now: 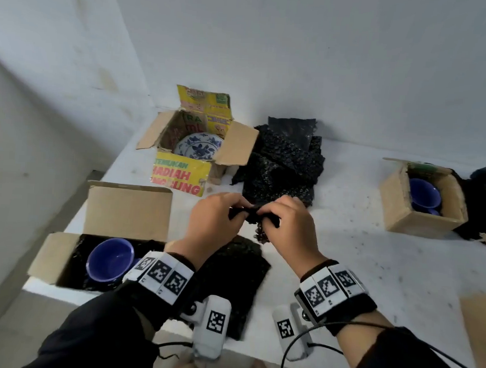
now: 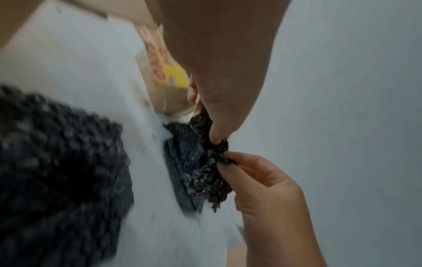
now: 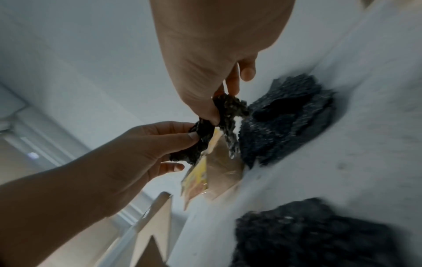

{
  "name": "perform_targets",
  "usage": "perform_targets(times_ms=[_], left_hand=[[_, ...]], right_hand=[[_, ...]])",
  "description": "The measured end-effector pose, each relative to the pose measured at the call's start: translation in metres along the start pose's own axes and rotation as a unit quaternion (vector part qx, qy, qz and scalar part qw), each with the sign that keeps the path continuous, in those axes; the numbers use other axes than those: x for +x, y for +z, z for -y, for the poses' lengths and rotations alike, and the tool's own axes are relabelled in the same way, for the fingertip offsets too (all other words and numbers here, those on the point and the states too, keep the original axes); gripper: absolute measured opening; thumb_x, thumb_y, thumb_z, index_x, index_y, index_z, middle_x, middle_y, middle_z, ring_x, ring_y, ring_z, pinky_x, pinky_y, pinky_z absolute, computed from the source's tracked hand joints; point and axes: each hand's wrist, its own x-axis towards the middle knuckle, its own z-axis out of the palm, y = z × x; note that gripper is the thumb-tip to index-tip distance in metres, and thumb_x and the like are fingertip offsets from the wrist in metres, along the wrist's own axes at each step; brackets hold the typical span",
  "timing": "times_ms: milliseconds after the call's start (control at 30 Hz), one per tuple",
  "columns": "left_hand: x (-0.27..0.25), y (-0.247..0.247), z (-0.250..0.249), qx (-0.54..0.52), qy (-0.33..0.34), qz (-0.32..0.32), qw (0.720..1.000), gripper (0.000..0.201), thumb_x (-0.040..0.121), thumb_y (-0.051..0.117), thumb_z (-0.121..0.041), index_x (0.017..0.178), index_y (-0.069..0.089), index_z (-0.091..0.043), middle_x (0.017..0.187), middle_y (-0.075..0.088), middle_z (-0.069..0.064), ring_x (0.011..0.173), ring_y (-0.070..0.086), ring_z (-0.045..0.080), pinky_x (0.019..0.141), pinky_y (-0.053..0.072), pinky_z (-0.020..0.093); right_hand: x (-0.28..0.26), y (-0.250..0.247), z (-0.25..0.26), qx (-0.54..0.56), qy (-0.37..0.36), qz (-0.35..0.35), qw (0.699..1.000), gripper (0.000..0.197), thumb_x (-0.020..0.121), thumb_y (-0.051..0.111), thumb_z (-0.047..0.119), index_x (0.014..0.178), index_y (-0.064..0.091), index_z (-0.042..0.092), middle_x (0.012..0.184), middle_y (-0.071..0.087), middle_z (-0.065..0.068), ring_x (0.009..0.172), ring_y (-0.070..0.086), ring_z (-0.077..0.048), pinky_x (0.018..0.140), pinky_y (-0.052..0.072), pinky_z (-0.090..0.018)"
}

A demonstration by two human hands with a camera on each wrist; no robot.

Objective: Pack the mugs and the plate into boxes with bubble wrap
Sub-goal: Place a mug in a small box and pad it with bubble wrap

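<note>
Hands together above table [image 1: 345, 261], left hand [image 1: 215, 220] and right hand [image 1: 286, 225] both pinching black bubble wrap piece [image 1: 252, 214]

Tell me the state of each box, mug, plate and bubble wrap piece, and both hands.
Yellow box: open, plate inside.
Near box: open, mug inside.
Right box: open, blue mug inside.
Bubble wrap piece: pinched by left hand and right hand.

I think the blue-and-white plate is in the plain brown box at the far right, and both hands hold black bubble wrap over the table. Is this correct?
Not quite. The plate sits in the yellow printed box at the back left, as the head view shows; the plain box at the far right holds a blue mug. The rest is right: the left hand and right hand both pinch the black bubble wrap over the table.
</note>
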Motion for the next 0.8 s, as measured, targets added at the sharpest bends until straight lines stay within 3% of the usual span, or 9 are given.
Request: perform_targets(times_ms=[133,200,233,333,500,600,667,767,800], left_hand=[[-0.019,-0.043,0.038,-0.048,-0.026,-0.018,0.998,0.015,0.078,0.067,-0.022,0.091,0.07,-0.026,0.079,0.066,-0.013,0.073,0.062,0.01,0.067,0.054,0.03],[-0.035,-0.065,0.062,-0.064,-0.037,-0.048,0.996,0.022,0.076,0.065,-0.025,0.097,0.069,-0.024,0.085,0.067,-0.012,0.077,0.063,0.011,0.072,0.056,0.036],[-0.044,-0.074,0.073,-0.067,-0.045,-0.065,0.995,0.024,0.077,0.066,-0.023,0.101,0.069,-0.023,0.091,0.067,-0.011,0.083,0.064,0.012,0.077,0.055,0.034],[-0.072,-0.099,0.101,-0.06,-0.097,-0.104,0.988,0.029,0.083,0.069,-0.017,0.111,0.064,-0.023,0.105,0.063,-0.012,0.099,0.058,0.01,0.085,0.04,0.009],[-0.114,-0.114,0.14,-0.06,-0.219,-0.106,0.968,0.033,0.093,0.055,-0.03,0.126,0.055,-0.025,0.126,0.052,-0.008,0.115,0.045,0.009,0.092,0.037,0.028],[-0.131,-0.115,0.158,-0.069,-0.246,-0.144,0.956,0.033,0.098,0.046,-0.029,0.128,0.055,-0.019,0.129,0.053,-0.001,0.119,0.043,0.009,0.095,0.03,0.023],[-0.139,-0.116,0.167,-0.095,-0.254,-0.163,0.949,0.04,0.098,0.04,-0.034,0.131,0.053,-0.014,0.131,0.051,-0.002,0.121,0.04,0.004,0.1,0.026,0.021],[-0.15,-0.117,0.179,-0.163,-0.29,-0.128,0.934,0.042,0.103,0.035,-0.031,0.141,0.042,-0.016,0.144,0.039,-0.008,0.136,0.026,0.003,0.112,0.017,0.023],[-0.154,-0.116,0.183,-0.188,-0.298,-0.114,0.929,0.044,0.103,0.033,-0.032,0.144,0.039,-0.019,0.148,0.035,-0.009,0.14,0.024,0.005,0.115,0.016,0.026]], right_hand=[[0.014,0.022,0.045,0.083,-0.026,0.031,0.996,0.021,0.073,0.064,-0.003,0.083,0.073,0.013,0.081,0.059,-0.001,0.063,0.047,-0.007,0.059,0.038,-0.019],[0.017,0.037,0.071,0.092,-0.036,0.051,0.994,0.022,0.074,0.063,-0.004,0.084,0.074,0.013,0.081,0.057,0.0,0.066,0.047,-0.007,0.061,0.037,-0.017],[0.017,0.045,0.082,0.091,-0.042,0.064,0.993,0.022,0.075,0.063,-0.004,0.084,0.074,0.013,0.082,0.057,-0.001,0.068,0.05,-0.01,0.062,0.038,-0.018],[0.014,0.066,0.112,0.088,-0.058,0.107,0.989,0.021,0.076,0.061,-0.003,0.084,0.075,0.012,0.081,0.053,-0.001,0.072,0.052,-0.014,0.064,0.037,-0.016],[0.006,0.104,0.14,0.021,-0.069,0.173,0.982,0.024,0.083,0.054,-0.003,0.093,0.074,0.007,0.083,0.044,-0.001,0.068,0.048,-0.019,0.062,0.039,-0.025],[0.004,0.124,0.144,-0.043,-0.082,0.234,0.968,0.028,0.086,0.048,-0.003,0.099,0.071,0.005,0.091,0.055,-0.009,0.08,0.055,-0.027,0.063,0.036,-0.027],[0.003,0.131,0.147,-0.108,-0.105,0.265,0.952,0.023,0.08,0.054,-0.003,0.09,0.072,0.006,0.085,0.059,-0.008,0.082,0.056,-0.026,0.06,0.038,-0.026],[-0.001,0.135,0.153,-0.198,-0.17,0.283,0.923,0.02,0.048,0.077,-0.002,0.05,0.064,0.013,0.051,0.052,0.0,0.056,0.05,-0.021,0.049,0.029,-0.022],[-0.004,0.138,0.154,-0.224,-0.188,0.274,0.916,0.023,0.046,0.078,0.001,0.046,0.061,0.015,0.048,0.05,0.001,0.055,0.049,-0.021,0.051,0.027,-0.023]])
